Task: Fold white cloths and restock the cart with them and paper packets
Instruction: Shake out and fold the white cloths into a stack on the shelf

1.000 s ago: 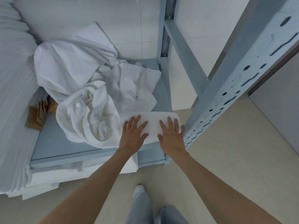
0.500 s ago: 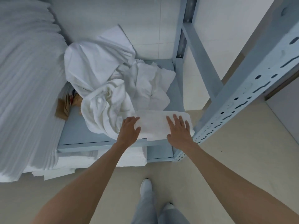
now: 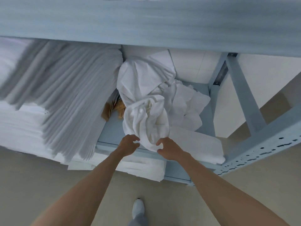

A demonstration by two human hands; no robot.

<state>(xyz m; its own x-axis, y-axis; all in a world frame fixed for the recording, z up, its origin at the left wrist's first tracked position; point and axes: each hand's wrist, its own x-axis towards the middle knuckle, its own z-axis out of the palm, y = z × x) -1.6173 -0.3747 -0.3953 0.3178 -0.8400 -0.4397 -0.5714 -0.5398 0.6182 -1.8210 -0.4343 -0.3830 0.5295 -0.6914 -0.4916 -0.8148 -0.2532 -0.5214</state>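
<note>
The shelf [image 3: 112, 136] now holds a finished folded cloth [image 3: 202, 147] at its front right edge, left alone since both hands came off it a moment ago. The crumpled pile [image 3: 146, 101] is next: the left hand [image 3: 129, 144] and right hand [image 3: 169, 150] curl onto its front lobe, apparently just starting to grasp it.

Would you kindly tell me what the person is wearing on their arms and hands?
Nothing shows on either: the left hand and right hand are bare, without gloves, rings or a watch, and both forearms are uncovered with no sleeve in view.
</note>
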